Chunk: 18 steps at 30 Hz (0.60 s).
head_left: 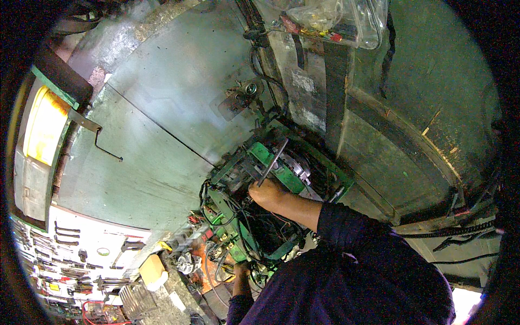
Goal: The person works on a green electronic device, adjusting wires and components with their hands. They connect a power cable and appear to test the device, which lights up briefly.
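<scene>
A green metal machine frame full of black wires stands in front of me. My right hand reaches from the right into its upper part, bent at the wrist, with the fingers hidden inside. Just above that hand a flat grey metal bar slants upward; I cannot tell whether the hand touches it. Beside the bar sits a silver metal housing. Low on the frame's near side is my left hand, close to cables and hoses. Its fingers are mostly out of sight behind the frame.
Large grey-green panels rise behind the frame. At lower left are an alternator, a cardboard box and a white board of hanging tools. A clear plastic bag hangs above; a bent metal rod juts out at left.
</scene>
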### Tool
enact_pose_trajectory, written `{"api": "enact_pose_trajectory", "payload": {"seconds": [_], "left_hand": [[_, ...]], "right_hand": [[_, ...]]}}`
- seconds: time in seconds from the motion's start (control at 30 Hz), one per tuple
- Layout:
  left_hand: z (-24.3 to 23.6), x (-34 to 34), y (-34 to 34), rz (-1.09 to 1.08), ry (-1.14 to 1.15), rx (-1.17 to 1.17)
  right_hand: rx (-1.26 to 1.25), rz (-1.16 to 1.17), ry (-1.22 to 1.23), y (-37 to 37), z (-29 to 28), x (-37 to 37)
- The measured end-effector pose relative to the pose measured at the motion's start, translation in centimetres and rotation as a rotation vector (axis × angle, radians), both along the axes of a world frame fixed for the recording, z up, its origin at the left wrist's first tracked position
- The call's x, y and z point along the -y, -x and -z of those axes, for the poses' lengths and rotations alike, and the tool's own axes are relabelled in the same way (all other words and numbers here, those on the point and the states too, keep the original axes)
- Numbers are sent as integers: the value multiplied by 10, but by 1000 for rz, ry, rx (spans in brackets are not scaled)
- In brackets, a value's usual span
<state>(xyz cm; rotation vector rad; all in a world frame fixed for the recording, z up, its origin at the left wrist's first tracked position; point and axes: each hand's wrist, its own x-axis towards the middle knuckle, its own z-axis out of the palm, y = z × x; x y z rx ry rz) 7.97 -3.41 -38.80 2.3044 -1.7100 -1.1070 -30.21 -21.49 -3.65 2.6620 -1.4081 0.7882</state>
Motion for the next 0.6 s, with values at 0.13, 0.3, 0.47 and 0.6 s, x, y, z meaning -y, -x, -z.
{"api": "enact_pose_trajectory", "payload": {"seconds": [0.13, 0.3, 0.47, 0.6], "left_hand": [[2, 0, 0, 21, -1, 25], [1, 2, -2, 99, -5, 99], [5, 0, -2, 424, 6, 349], [6, -3, 0, 311, 6, 264]], "right_hand": [[-28, 3, -16, 0, 1, -1], [-32, 44, 43, -2, -1, -2], [-56, 62, 30, -1, -4, -4], [-32, 77, 59, 0, -4, -5]]}}
